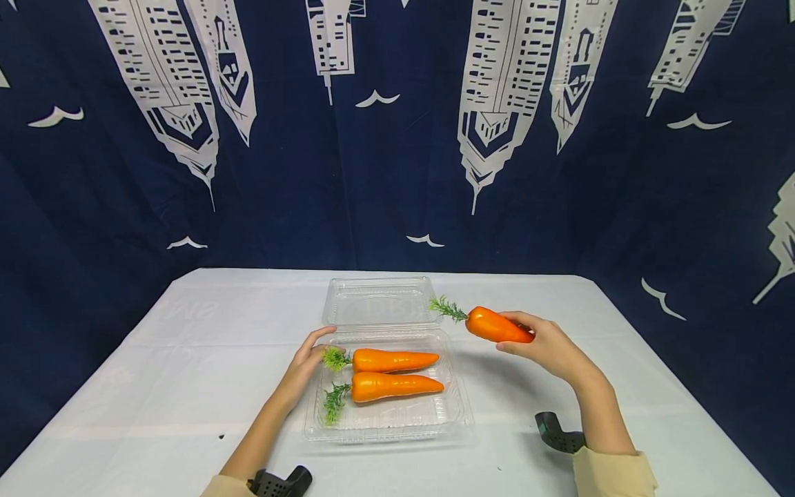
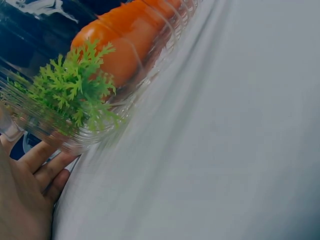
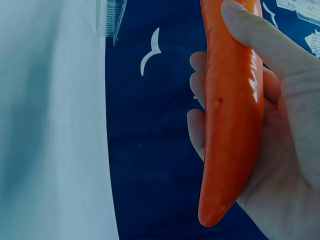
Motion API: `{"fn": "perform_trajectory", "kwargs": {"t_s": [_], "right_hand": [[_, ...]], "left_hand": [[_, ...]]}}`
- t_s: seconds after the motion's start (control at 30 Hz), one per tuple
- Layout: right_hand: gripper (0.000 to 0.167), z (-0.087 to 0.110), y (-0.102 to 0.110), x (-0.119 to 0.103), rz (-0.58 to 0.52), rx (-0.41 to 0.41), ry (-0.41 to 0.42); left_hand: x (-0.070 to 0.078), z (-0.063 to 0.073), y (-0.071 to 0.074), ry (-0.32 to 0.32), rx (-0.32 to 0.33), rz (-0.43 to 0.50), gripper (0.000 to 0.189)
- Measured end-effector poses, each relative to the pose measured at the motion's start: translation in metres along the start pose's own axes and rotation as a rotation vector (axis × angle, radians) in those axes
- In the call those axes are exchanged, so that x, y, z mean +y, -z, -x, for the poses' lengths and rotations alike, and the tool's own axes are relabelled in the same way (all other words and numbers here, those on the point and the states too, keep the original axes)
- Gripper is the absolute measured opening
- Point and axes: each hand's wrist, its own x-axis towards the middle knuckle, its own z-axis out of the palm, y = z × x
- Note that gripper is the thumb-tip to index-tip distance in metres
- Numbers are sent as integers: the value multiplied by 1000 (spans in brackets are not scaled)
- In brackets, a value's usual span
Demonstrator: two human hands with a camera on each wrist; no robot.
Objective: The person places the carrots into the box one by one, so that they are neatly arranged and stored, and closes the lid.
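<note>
A carrot [image 1: 493, 324] with a green leafy top is in my right hand [image 1: 549, 345], raised to the right of a clear plastic clamshell container [image 1: 422, 417]. In the right wrist view, thumb and fingers wrap round the orange carrot [image 3: 232, 115], its tapered tip pointing down. Two more carrots lie side by side in the container's base, an upper carrot [image 1: 391, 360] and a lower carrot [image 1: 394, 386], their leaves to the left. My left hand [image 1: 304, 366] rests at the base's left edge. Its fingers lie extended against the ribbed wall [image 2: 85, 140] in the left wrist view.
The container's lid [image 1: 381, 301] lies folded back behind the base. Everything stands on a white-covered table [image 1: 186, 386]. A dark blue curtain [image 1: 385, 172] with white building and bird prints hangs behind it. A small dark speck [image 1: 221, 436] lies at the front left.
</note>
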Motion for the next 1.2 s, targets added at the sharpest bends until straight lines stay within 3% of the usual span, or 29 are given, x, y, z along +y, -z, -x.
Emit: {"fn": "perform_trajectory", "kwargs": {"t_s": [1.2], "right_hand": [[57, 2, -4, -21, 7, -42, 16]], "left_hand": [[-1, 1, 0, -14, 2, -4, 40]]}}
